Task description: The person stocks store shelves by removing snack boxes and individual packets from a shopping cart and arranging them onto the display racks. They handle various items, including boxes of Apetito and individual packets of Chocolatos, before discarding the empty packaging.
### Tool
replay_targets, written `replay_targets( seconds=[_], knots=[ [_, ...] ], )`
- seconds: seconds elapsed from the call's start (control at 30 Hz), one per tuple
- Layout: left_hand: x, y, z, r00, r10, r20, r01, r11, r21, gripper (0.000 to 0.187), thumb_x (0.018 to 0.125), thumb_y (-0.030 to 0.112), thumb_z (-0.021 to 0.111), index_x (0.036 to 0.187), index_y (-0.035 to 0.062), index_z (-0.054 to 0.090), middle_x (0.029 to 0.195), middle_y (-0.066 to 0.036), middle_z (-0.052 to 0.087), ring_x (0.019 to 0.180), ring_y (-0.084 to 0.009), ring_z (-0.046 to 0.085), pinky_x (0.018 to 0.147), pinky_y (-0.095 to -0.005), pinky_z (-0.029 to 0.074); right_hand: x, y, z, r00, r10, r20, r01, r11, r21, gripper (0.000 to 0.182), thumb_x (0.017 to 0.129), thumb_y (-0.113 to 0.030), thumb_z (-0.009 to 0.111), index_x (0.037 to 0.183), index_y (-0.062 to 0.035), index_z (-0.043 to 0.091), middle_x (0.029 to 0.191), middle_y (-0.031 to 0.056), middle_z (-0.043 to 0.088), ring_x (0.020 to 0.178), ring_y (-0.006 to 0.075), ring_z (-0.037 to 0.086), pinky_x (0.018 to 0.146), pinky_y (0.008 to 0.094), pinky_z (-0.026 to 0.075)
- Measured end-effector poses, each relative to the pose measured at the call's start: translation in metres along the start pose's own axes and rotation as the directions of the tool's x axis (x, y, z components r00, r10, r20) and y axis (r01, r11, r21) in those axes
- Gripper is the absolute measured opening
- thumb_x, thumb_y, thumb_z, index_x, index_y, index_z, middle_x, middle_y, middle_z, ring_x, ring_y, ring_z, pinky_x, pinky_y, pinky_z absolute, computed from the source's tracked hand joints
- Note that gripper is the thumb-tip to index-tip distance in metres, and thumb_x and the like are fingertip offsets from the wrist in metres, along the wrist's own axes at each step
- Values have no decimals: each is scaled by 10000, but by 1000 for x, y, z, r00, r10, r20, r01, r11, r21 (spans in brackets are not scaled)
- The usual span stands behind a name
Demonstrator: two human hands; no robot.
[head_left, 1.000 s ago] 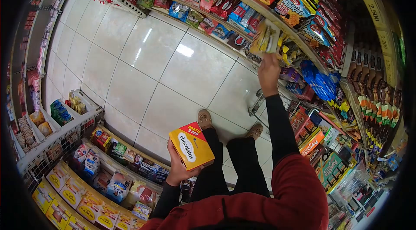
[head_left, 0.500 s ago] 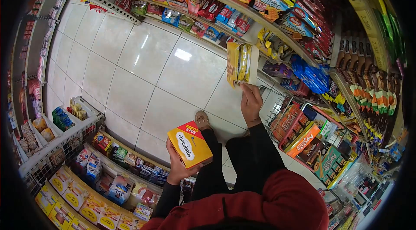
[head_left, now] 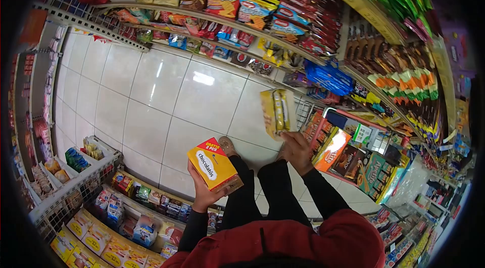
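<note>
My left hand (head_left: 203, 193) grips a yellow and red Chocolatos box (head_left: 212, 164) from below, held at waist height over the tiled floor. My right hand (head_left: 296, 150) holds a yellow snack packet (head_left: 277, 111) upright by its lower edge, just left of a red shopping basket (head_left: 353, 153) packed with boxes. Both hands are in front of my red top and black trousers.
Snack shelves (head_left: 262, 20) curve along the top and right, packed with bags and bars. A low rack (head_left: 121, 212) of packets and a white wire basket (head_left: 76, 167) stand at lower left. White floor tiles (head_left: 166, 91) fill the aisle between.
My right hand has pulled the yellow packet off the shelf and brought it down and toward me, beside the red basket. The left hand kept the box nearly still.
</note>
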State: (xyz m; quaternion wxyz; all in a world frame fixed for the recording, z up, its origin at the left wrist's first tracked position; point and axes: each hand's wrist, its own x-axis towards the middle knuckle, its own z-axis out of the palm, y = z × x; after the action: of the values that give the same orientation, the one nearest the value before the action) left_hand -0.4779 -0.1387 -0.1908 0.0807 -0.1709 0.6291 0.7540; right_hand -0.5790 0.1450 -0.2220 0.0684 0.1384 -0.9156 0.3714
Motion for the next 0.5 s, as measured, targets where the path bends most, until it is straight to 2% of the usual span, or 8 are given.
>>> replay_targets(
  seconds=[0.1, 0.17, 0.23, 0.3, 0.37, 0.5],
  knots=[
    [2, -4, 7, 999, 22, 48, -23, 1000, 22, 1185, 558, 70, 762, 1395, 113, -77, 1296, -139, 292, 1204, -257, 393, 1007, -397, 384, -7, 0, -58, 1000, 23, 20, -20, 994, -108, 277, 689, 86, 592, 938, -21, 651, 841, 111, 597, 754, 268, 607, 654, 333, 504],
    [6, -6, 14, 995, 42, 90, -47, 998, 49, 1188, 568, 46, 744, 1404, 135, -95, 1299, -136, 301, 1195, -253, 408, 991, -405, 411, -11, -1, -85, 981, 189, -32, -192, 974, -119, 266, 690, 77, 592, 933, -15, 650, 821, 110, 595, 741, 267, 609, 654, 333, 504],
    [9, -6, 22, 992, 72, 100, -79, 994, 69, 1183, 571, 55, 752, 1403, 131, -85, 1293, -134, 303, 1189, -254, 412, 989, -401, 413, -6, -4, -103, 987, 148, -69, -157, 975, -156, 271, 692, 83, 585, 938, -10, 649, 817, 111, 596, 738, 267, 610, 650, 337, 503],
    [12, -7, 30, 991, 82, 110, -87, 995, 48, 1182, 573, 65, 758, 1402, 125, -83, 1295, -132, 299, 1192, -253, 407, 992, -397, 407, -5, -5, -109, 996, 64, -58, -73, 985, -157, 272, 696, 89, 581, 940, -11, 649, 815, 112, 595, 738, 264, 609, 645, 338, 503],
    [13, -5, 36, 990, 85, 111, -90, 995, 34, 1182, 575, 75, 764, 1401, 119, -80, 1298, -131, 295, 1195, -253, 401, 995, -394, 400, -12, -4, -100, 997, 68, -34, -72, 985, -154, 276, 697, 99, 575, 940, -10, 649, 812, 113, 596, 741, 262, 606, 641, 339, 502],
    [12, -5, 38, 992, 96, 85, -103, 991, 83, 1192, 577, 115, 784, 1399, 100, -80, 1303, -128, 283, 1212, -246, 373, 1007, -383, 369, -15, -13, -64, 996, 87, -35, -88, 996, -15, 270, 701, 99, 568, 931, -17, 647, 828, 112, 595, 747, 264, 602, 638, 338, 497]
  ],
)
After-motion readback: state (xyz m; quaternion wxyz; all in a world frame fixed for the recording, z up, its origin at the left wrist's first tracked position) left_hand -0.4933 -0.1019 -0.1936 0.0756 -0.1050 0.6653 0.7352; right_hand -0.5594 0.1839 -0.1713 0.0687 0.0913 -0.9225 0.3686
